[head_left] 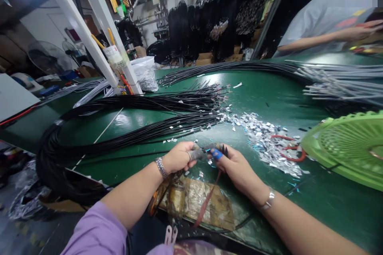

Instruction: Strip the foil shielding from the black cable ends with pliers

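My left hand (177, 157) is closed around a thin black cable end (201, 153) near the front edge of the green table (269, 95). My right hand (233, 164), one fingertip wrapped in blue tape, pinches the same cable end from the right. Both hands almost touch. A large looped bundle of black cables (119, 135) lies just behind and left of my hands. Silver foil scraps (263, 135) are heaped to the right of them. Worn brown tape (197, 201) covers the table edge below my hands.
A green fan grille (347, 147) sits at the right, with red-handled scissors (291, 149) beside it. Grey cables (341, 79) lie at the back right. Another person's arm (317, 40) reaches over the far right edge. White posts (98, 28) and a plastic bag (145, 72) stand back left.
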Motion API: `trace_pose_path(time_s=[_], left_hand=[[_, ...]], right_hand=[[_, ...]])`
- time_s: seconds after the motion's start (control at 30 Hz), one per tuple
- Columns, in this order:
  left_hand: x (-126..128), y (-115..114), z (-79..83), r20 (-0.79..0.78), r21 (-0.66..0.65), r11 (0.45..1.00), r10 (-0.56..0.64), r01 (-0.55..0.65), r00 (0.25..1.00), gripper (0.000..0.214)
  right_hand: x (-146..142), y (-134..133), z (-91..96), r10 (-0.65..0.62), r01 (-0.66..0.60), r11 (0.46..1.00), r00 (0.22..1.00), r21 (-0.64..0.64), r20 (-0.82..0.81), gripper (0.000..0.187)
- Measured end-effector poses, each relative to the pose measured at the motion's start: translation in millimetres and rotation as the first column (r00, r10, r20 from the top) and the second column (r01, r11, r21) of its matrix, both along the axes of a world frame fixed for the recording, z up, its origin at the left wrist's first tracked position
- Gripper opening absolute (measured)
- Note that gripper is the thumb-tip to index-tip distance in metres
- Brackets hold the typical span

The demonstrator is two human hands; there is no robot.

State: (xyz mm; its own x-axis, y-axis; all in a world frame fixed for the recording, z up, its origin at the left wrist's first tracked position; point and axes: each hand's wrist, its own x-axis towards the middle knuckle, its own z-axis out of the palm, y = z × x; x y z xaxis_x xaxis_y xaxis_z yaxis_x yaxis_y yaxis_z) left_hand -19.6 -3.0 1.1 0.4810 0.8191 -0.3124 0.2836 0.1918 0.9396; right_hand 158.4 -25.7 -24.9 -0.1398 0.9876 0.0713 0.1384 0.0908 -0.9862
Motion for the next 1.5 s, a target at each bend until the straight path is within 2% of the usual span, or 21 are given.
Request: trace_pose_path(time_s=[0.07,0.17,0.27,0.33,0.53,0.7,0.97,1.1,1.2,1.33,1.43,1.5], left_hand=[[0.3,0.6,0.5,0.033,-0.017,0.999,0.039,-0.038,0.999,0.042],[0.6,1.9,0.7,0.072,-0.043,0.996,0.082,-0.079,0.994,0.047],[0.8,2.2,0.9,0.087,-0.066,0.993,0.101,-0.096,0.991,0.045],[1.0,1.8,0.9,0.085,-0.066,0.993,0.099,-0.094,0.991,0.044],[2.0,0.8,-3.0,0.061,0.004,0.996,0.085,-0.085,0.995,0.044],[2.0,0.7,-5.8,0.056,0.087,0.993,0.074,-0.079,0.996,0.04],[0.0,0.3,-5.5,0.043,0.108,0.992,0.058,-0.063,0.997,0.037],[-0.6,0.6,-3.9,0.05,0.124,0.991,0.051,-0.057,0.997,0.038],[-0.9,0.7,-2.4,0.061,0.122,0.991,0.054,-0.062,0.997,0.044],[-0.3,1.0,-1.9,0.054,0.084,0.996,0.034,-0.039,0.998,0.048],[0.3,1.1,-2.3,0.038,0.053,0.999,0.01,-0.012,0.999,0.049],[0.3,1.0,-2.4,0.024,0.047,0.999,-0.008,0.007,1.0,0.05]], right_hand=[[2.1,0.4,-0.8,-0.01,-0.002,0.996,0.991,0.087,0.134,0.036],[3.9,-1.6,-1.8,-0.055,-0.047,0.963,0.93,0.267,0.363,0.026],[2.6,-4.3,-4.4,-0.124,-0.091,0.91,0.871,0.404,0.475,0.017],[1.3,-4.5,-7.2,-0.152,-0.109,0.888,0.848,0.447,0.508,0.014],[0.3,-1.5,-11.6,-0.135,-0.127,0.904,0.82,0.408,0.556,0.01],[-2.3,-2.6,-7.9,-0.109,-0.122,0.914,0.845,0.387,0.523,0.011],[-0.9,-3.3,-1.5,-0.1,-0.124,0.899,0.875,0.419,0.474,0.018],[2.0,-1.7,2.8,-0.073,-0.109,0.91,0.907,0.399,0.415,0.022],[3.4,0.8,5.5,-0.041,-0.047,0.947,0.963,0.316,0.266,0.022],[1.4,2.7,6.7,0.03,-0.026,0.997,0.998,0.079,-0.057,0.03],[-2.3,1.8,4.9,0.044,-0.076,0.991,0.965,-0.115,-0.257,0.041],[-4.1,1.0,3.3,0.037,-0.11,0.975,0.937,-0.191,-0.348,0.044]])
